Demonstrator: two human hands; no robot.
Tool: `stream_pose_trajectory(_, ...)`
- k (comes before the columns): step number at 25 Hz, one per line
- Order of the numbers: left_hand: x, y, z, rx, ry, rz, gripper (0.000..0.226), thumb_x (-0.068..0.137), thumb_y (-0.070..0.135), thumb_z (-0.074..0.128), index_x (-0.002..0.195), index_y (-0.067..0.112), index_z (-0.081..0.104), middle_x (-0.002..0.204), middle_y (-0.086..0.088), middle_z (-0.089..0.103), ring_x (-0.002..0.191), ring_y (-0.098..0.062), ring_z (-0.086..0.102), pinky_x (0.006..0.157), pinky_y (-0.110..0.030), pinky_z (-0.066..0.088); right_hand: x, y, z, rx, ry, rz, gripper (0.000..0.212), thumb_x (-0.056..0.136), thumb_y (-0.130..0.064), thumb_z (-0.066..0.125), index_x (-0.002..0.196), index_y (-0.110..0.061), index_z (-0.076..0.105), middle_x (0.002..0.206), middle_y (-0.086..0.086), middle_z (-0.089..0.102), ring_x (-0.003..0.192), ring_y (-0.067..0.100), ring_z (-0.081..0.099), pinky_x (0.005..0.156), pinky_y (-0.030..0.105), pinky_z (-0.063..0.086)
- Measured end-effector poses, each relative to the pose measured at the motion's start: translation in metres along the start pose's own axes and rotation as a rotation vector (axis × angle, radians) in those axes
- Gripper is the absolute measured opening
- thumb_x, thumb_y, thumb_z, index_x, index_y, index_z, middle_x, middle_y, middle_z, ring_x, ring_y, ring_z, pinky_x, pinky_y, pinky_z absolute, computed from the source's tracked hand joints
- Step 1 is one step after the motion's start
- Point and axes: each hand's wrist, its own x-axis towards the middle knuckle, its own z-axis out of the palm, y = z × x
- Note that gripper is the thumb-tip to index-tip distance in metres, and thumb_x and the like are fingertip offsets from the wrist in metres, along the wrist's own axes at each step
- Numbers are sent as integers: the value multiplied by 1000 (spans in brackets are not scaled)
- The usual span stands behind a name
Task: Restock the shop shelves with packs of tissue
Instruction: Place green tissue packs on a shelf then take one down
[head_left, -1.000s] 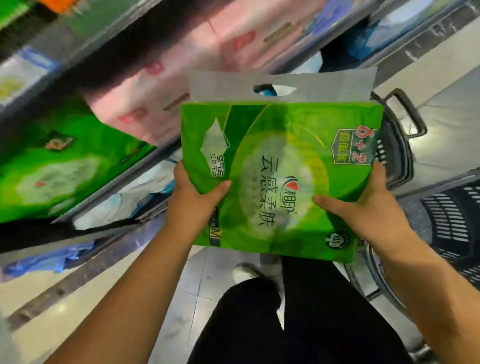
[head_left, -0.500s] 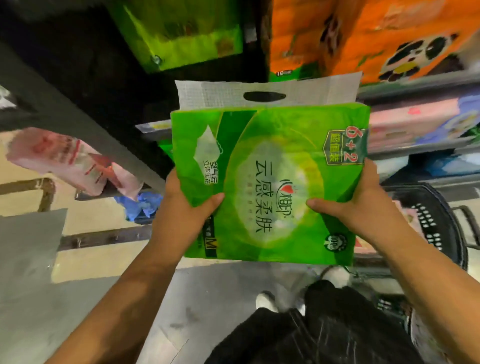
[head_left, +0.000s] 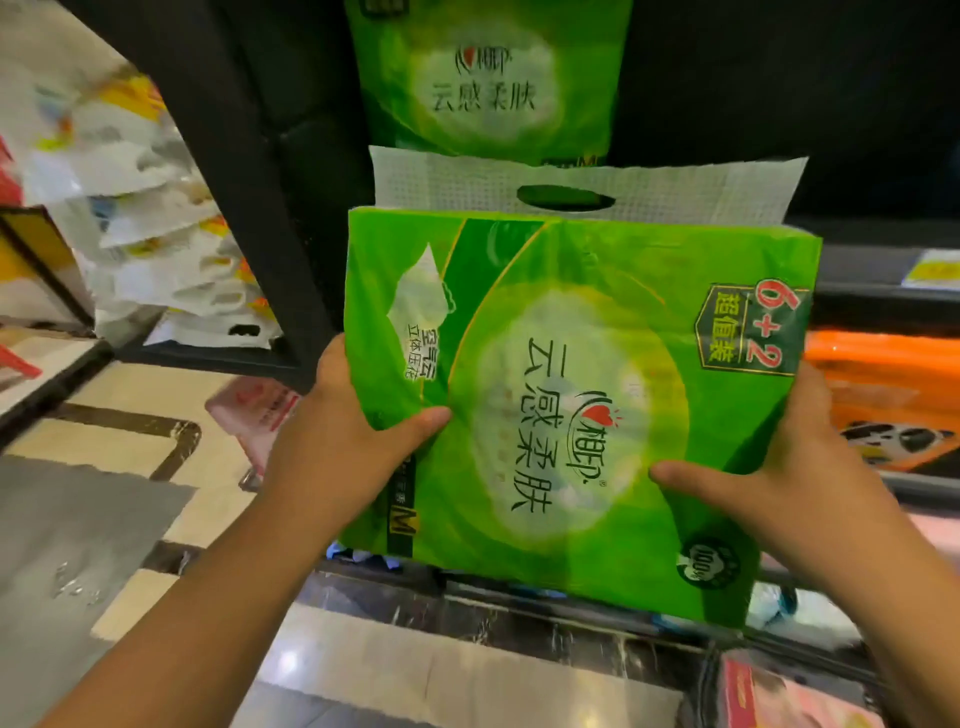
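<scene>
- In front of a dark shelf bay, a green tissue pack (head_left: 571, 405) is held in the air between both hands. Its printed face is toward the camera and its white handle flap (head_left: 571, 182) is uppermost.
- The left hand (head_left: 343, 447) grips the pack's left edge, with the thumb pressed across the front and the other fingers hidden behind it.
- The right hand (head_left: 795, 483) grips the lower right edge the same way, thumb flat on the front and the remaining fingers out of sight.
- A second green pack (head_left: 483, 78) with the same print sits in the bay just above and behind the held one; I cannot tell whether the two touch.
- A black shelf upright (head_left: 249, 182) slants down just left of the held pack.
- An orange panda-print pack (head_left: 883, 395) lies on a shelf to the right, beyond the right hand.
- White packs (head_left: 171, 249) are stacked at far left, and a pink pack (head_left: 260, 410) shows beside the left wrist.
- Beige and grey floor tiles (head_left: 130, 405) lie below.
</scene>
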Motion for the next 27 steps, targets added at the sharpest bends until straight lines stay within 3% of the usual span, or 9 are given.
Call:
stream_pose_trajectory(3,29,36,-24,-5,51,46,82,66,54,76,134,35,35,103,21,53,102,-14,57,80,-28,44,37,-34,-29,10,10,-76,97,48,-39,88,122,-28,27,100,-8,51,86,17,52,68,33,42)
stream_pose_trajectory(5,50,56,-35,-4,73,79,86,59,65,73,131,38,34,108,20,56,106,-17,60,89,-38,48,61,-51,-47,11,26,-129,99,44,-42,87,123,-28,28,102,-5,52,92,25,57,73,37,46)
stream_pose_trajectory(7,64,75,-42,-24,100,122,88,54,73,72,128,40,36,107,24,58,102,-12,60,88,-38,50,81,-62,-59,-9,65,-188,104,43,-43,88,127,-26,29,104,-3,52,101,31,60,79,41,48)
stream_pose_trajectory(11,75,105,-43,-80,240,143,89,63,52,80,134,33,31,94,33,46,96,-8,54,79,-29,43,105,-77,-75,-1,180,-352,104,36,-53,81,124,-35,28,105,-7,46,104,34,60,82,45,49)
stream_pose_trajectory(15,66,112,-36,-183,396,142,89,52,52,82,122,36,30,103,26,50,101,-11,57,85,-32,46,113,-77,-75,80,310,-477,105,46,-41,90,129,-40,25,116,-7,50,114,37,53,89,53,47)
stream_pose_trajectory(18,71,115,-33,-273,511,175,98,48,53,80,129,31,30,106,31,48,106,-6,55,92,-28,44,129,-78,-74,45,373,-518,114,50,-79,69,141,-19,36,127,3,54,117,32,52,91,53,47)
stream_pose_trajectory(20,87,114,-33,-276,557,199,98,56,43,86,133,24,28,107,26,50,108,-7,54,94,-27,44,139,-83,-71,47,313,-515,116,53,-86,65,140,-12,42,131,8,54,120,31,53,95,51,47)
stream_pose_trajectory(24,119,107,-21,-297,551,207,99,63,35,87,138,23,24,116,14,48,107,-8,52,91,-24,41,156,-95,-51,107,496,-485,100,61,-34,88,139,-10,30,133,19,50,121,43,50,92,54,45)
stream_pose_trajectory(27,139,94,-9,-336,514,231,99,66,33,86,141,20,23,121,12,49,108,-5,51,89,-20,41,169,-94,-30,148,515,-450,102,62,-23,88,142,-20,24,138,15,47,127,39,45,98,52,43)
